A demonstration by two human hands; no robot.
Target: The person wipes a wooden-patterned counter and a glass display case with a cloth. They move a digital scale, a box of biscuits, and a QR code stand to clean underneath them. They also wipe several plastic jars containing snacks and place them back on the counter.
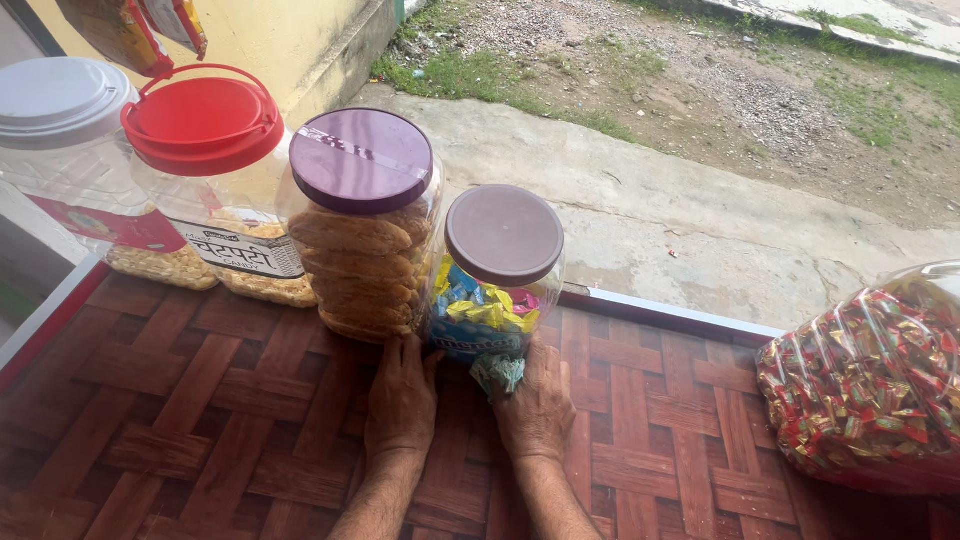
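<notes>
My left hand (402, 398) lies flat on the woven-pattern counter (200, 400), fingertips against the base of a clear jar with a brown lid (503, 270) that holds wrapped candies. My right hand (537, 410) rests beside it, fingers closed on a crumpled teal cloth (498, 372) pressed against the same jar's base. A taller jar with a purple lid (362, 225), stacked with round biscuits, stands touching the candy jar on its left.
Further left stand a red-lidded jar (205, 140) and a white-lidded jar (62, 110), both with yellowish snacks at the bottom. A clear bag of wrapped sweets (868, 385) sits at the right edge. Beyond the counter's metal rim (670, 312) lie concrete and gravel ground.
</notes>
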